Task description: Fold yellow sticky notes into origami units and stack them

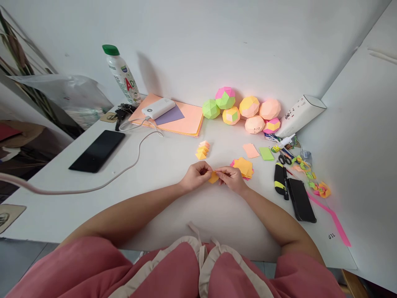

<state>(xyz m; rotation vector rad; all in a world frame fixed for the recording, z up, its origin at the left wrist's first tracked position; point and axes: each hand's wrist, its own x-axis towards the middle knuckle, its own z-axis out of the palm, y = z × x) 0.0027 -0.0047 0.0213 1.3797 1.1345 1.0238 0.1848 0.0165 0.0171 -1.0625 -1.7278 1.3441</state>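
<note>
Item 1: orange paper pc (213, 178), qty 1, held between your two hands just above the table (164, 174), front-centre. Your L hand (196, 176) pinches its L side, thumb to fingers; your R hand (232, 179) pinches its R side, fingertips nearly meeting the L's.

Item 2: folded pcs (203, 150), peach to orange, overlapping in a short row beyond your L hand.

Item 3: orange sheet stack (243, 167), pink edges showing below, just beyond your R hand. Behind it, peach sheets (251, 150) and, to their R, green sheets (266, 153).

Item 4: paper balls (249, 106), qty 7, asst. colours, grouped nr the wall.

Item 5, your R: scissors (284, 159), blk/yellow tool (279, 179), blk flat case (301, 200), pink strip (335, 219).

Item 6, your L: phone (97, 151), lying flat; white power bank (159, 108) w/ cable (136, 161), on purple sheet (170, 115) atop lg. peach sheets (189, 118); green-capped bottle (122, 78), upright behind.
</note>
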